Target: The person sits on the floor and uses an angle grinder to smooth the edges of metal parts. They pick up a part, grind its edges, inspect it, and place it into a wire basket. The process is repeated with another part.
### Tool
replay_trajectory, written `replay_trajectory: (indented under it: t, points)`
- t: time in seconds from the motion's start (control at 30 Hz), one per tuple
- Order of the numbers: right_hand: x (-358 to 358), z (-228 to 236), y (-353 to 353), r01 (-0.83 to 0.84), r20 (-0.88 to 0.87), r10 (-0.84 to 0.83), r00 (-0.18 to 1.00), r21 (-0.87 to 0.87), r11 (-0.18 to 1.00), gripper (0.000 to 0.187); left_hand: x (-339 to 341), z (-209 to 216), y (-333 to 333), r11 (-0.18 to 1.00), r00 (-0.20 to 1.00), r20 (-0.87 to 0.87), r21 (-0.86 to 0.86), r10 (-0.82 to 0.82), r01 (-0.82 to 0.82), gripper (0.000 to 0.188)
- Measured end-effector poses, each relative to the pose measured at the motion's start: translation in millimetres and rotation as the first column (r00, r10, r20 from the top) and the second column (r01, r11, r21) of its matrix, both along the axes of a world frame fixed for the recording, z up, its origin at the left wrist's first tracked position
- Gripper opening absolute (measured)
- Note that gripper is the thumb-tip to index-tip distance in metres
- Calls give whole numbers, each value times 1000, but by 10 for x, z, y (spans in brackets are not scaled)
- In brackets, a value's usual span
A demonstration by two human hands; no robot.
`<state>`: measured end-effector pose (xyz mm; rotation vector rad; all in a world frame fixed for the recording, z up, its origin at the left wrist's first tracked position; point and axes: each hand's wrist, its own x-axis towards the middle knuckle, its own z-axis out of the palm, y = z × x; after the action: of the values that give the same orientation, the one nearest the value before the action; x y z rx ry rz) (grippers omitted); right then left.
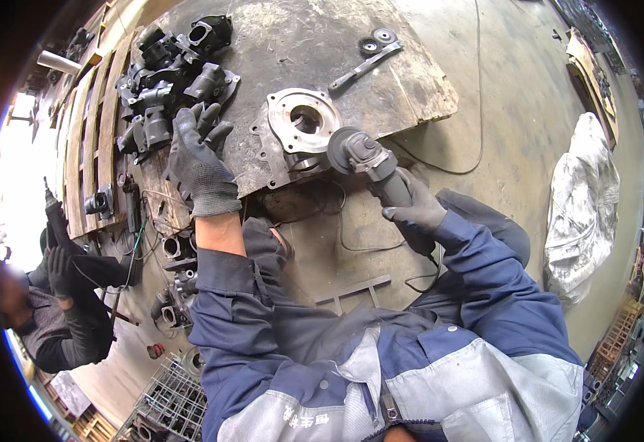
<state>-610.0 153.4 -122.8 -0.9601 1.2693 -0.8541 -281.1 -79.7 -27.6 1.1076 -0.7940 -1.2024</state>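
My right hand, in a dark grey glove, is wrapped round the body of an angle grinder. The grinder's disc overlaps the lower right rim of a flanged metal housing; I cannot tell whether they touch. The housing has a round bore and rests near the table's close edge. To its left, my gloved left hand is raised with its fingers stretched and apart, holding nothing. Just beyond that hand lies a pile of dark castings.
A handled tool and two small discs lie on the worn table. At left, a gloved co-worker holds a long tool. A metal frame, a wire basket and a white-covered bundle are around me.
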Motion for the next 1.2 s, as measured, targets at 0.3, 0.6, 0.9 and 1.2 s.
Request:
replay_trajectory:
  t: [0.3, 0.6, 0.9, 1.2]
  points:
    - [-269, -94, -281, 216, 333, -313, 890, 296, 930, 62, -120, 3, 23, 1000, 998, 52, -6, -21, 22, 53]
    - [-272, -59, -597, 33, 651, -290, 701, 376, 926, 61, -127, 13, -2, 999, 1000, 17, 24, -24, 23, 54]
    - [-337, 380, 222, -1, 709, -390, 587, 483, 876, 61, -335, 103, 51, 960, 989, 147, -271, -32, 72, 40]
    - [-644, 988, -465, 450, 586, -329, 741, -69, 890, 64, -913, -243, 242, 668, -56, 977, 182, -206, 722, 54]
